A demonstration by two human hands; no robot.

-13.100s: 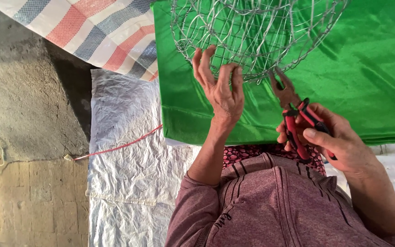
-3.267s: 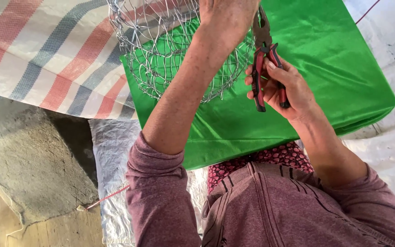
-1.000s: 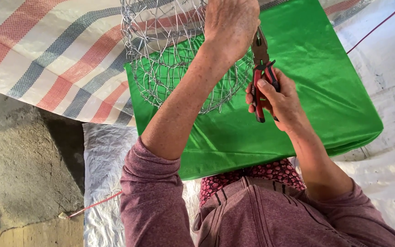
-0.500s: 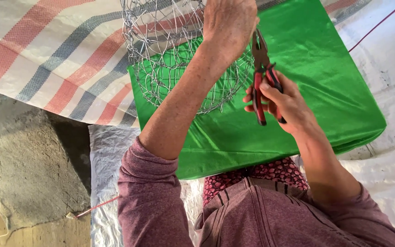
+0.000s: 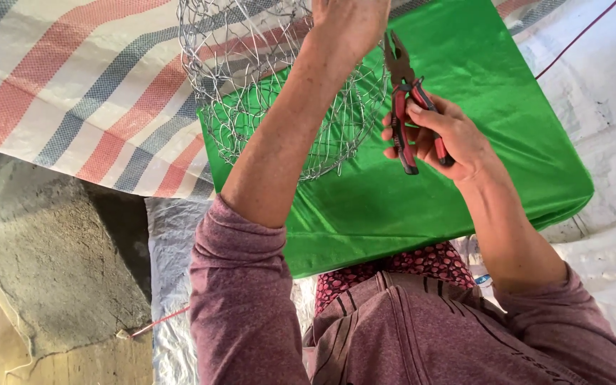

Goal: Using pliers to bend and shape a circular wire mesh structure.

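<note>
A rounded wire mesh basket (image 5: 251,85) is raised over a shiny green cloth (image 5: 479,150). My left hand (image 5: 351,21) grips the basket's wire at the top of the view, with the forearm crossing in front of the mesh. Just to the right, my right hand (image 5: 443,135) holds red-handled pliers (image 5: 404,107) with the jaws pointing up, close beside the left hand and the mesh rim. I cannot tell whether the jaws touch a wire.
A red, blue and white striped tarp (image 5: 73,93) lies at the upper left. White woven sacking (image 5: 607,93) covers the ground at right and below. A rough concrete slab (image 5: 51,257) sits at lower left, with a thin red cord (image 5: 158,322) beside it.
The view has drifted slightly; the basket and both hands now sit a little higher and further right. The pliers stay next to the left hand, and both grips are unchanged.
</note>
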